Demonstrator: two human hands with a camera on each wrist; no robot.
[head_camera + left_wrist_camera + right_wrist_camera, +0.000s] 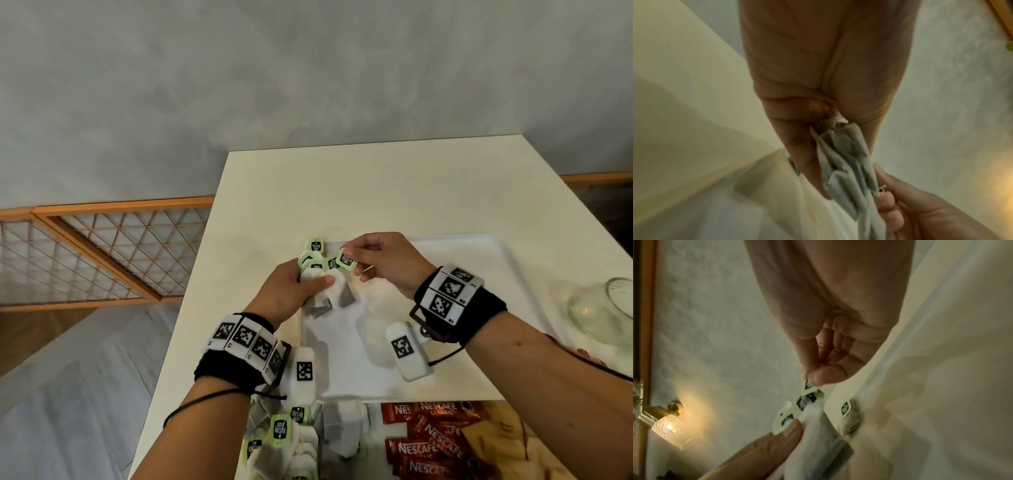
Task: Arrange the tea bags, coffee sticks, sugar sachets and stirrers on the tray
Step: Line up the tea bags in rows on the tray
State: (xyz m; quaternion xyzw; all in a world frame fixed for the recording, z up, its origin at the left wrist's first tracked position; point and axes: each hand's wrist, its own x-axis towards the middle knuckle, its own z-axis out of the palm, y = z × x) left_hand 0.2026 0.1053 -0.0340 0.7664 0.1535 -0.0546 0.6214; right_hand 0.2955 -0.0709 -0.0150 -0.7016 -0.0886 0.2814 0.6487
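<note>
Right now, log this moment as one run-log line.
left hand: grips tea bags over tray | right hand: pinches green tag | coffee sticks: off tray

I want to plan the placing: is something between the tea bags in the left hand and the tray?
Nothing visible blocks them. The left hand holds the tea bags over the white tray corner; the right hand pinches one green tag.

pale greens, whites and reds on a cream surface [394, 192]

the white paper tea bags [329, 294] show grey-black contents and carry pale green tags [346, 261] with black printed panels; the flat rectangular tray [479, 260] is white; the coffee sticks [431, 442] are red with white lettering; both black wrist bands [455, 308] bear white blocks with black square-code patterns; the wall is mottled grey, the lattice frame [102, 240] orange wood.
</note>
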